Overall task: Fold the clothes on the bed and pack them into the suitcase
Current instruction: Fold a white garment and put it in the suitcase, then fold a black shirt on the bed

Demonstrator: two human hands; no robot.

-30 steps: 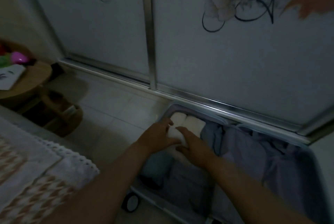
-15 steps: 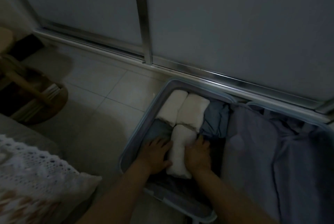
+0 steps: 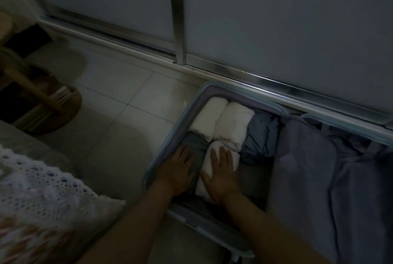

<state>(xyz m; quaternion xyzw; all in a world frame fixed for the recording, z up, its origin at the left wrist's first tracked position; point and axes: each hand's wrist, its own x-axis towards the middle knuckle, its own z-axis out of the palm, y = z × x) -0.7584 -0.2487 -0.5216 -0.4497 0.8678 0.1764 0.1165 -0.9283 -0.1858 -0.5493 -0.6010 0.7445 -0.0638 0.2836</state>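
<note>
Pale tiled floor (image 3: 119, 114) carries all I can see from here. Open suitcase (image 3: 163, 146) lies flat on tiles at right, its far rim just beside metal door track (image 3: 276, 85). Round base of wooden stand (image 3: 63, 112) sits on tiles at left, well apart from suitcase. Bed (image 3: 27, 136) corner at lower left, with white lace cover (image 3: 42, 189) lying on it. Light dim, grout lines faint.

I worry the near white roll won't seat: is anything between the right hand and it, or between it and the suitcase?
Nothing visible. The right hand lies flat on the white roll, which already lies in the suitcase beside the grey garment under the left hand.
</note>
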